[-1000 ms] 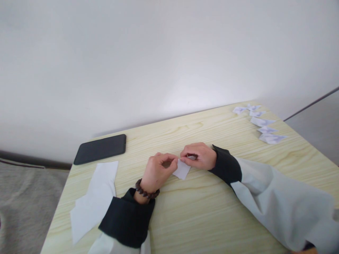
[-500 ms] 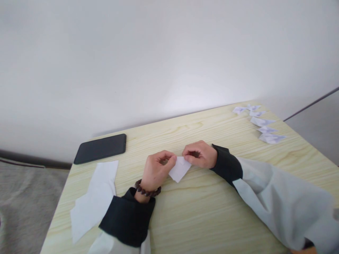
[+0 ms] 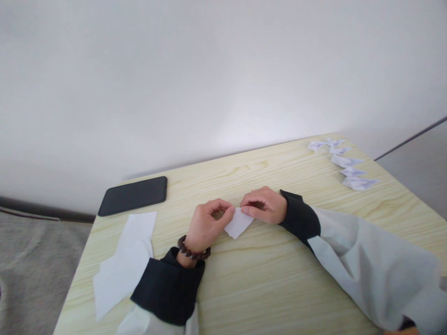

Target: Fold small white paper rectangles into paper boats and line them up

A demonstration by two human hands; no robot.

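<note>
A small folded piece of white paper (image 3: 238,224) lies at the middle of a pale wooden table (image 3: 272,284). My left hand (image 3: 206,225), with a bead bracelet at the wrist, pinches the paper's left edge between thumb and fingers. My right hand (image 3: 263,205) pinches its upper right edge with curled fingers. Both hands rest low on the tabletop, close together.
A black phone (image 3: 133,195) lies face down at the back left. White paper sheets (image 3: 122,260) lie along the left edge. Several small folded paper shapes (image 3: 344,163) sit in a row at the back right. A white wall stands behind the table.
The paper piece has turned slightly between my fingers and both hands shifted a little; the grip stays the same.
</note>
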